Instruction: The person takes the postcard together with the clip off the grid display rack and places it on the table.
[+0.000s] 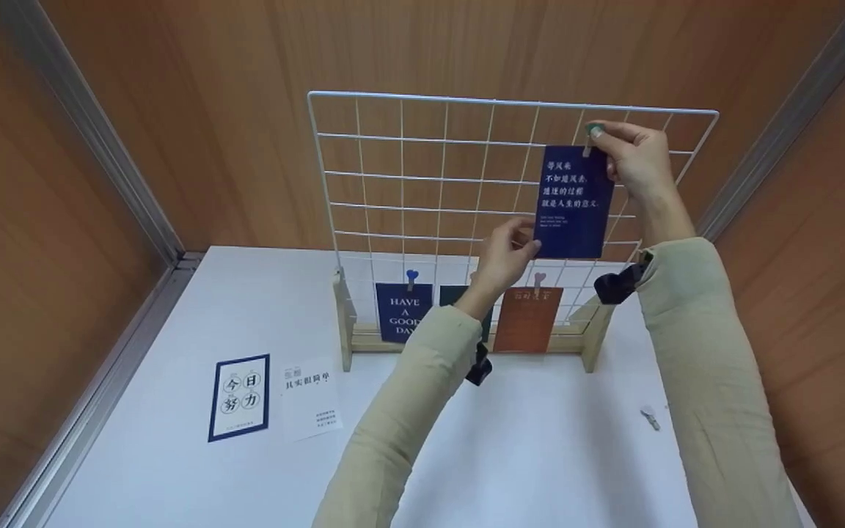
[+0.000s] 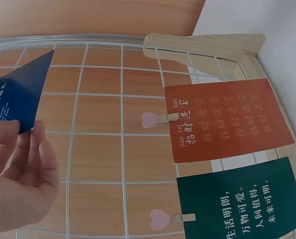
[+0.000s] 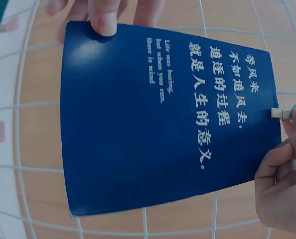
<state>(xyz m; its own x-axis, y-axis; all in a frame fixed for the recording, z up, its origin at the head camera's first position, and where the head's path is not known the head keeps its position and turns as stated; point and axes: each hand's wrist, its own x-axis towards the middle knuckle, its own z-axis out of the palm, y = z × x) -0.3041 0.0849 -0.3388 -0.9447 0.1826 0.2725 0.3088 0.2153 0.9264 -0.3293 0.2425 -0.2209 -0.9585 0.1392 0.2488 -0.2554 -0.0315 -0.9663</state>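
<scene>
A dark blue card (image 1: 573,202) with white lettering stands against the upper right of a white wire grid (image 1: 422,139). My right hand (image 1: 642,161) pinches a small clothespin with a green end (image 3: 286,113) at the card's top edge. Lower down, my left hand (image 1: 502,257) pinches the card's lower left corner between thumb and fingers. In the left wrist view that corner sits under the thumb of the left hand (image 2: 23,174). Whether the peg has caught a grid wire is hard to tell.
Along the grid's bottom hang a blue card (image 1: 404,312), a green card (image 2: 237,201) and an orange card (image 1: 529,319), on heart pegs. A wooden base (image 1: 590,345) holds the grid. On the white table lie a navy-bordered card (image 1: 239,396), a white card (image 1: 312,403) and a loose clothespin (image 1: 650,418).
</scene>
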